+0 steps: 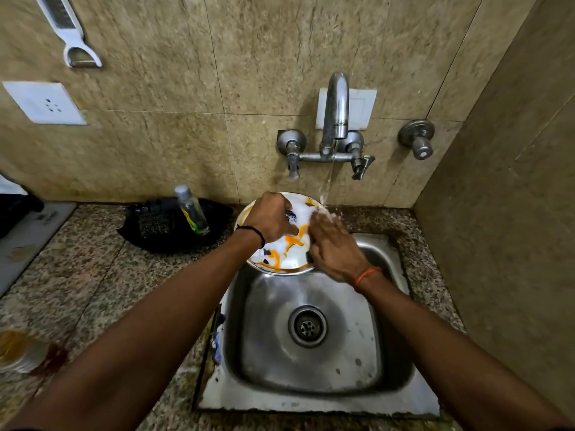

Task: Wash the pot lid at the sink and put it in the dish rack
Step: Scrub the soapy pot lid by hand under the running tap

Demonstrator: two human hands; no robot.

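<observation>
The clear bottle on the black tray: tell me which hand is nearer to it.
Left. The left hand grips the pot lid just right of the clear bottle; the right hand is farther right, over the sink.

foam and both hands hide much of the pot lid (281, 259); the left edge cuts a blurred jar (18, 353)

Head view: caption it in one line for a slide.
Both hands, left hand and right hand, scrub a foamy, orange-stained pot lid under the running tap above a steel sink.
</observation>
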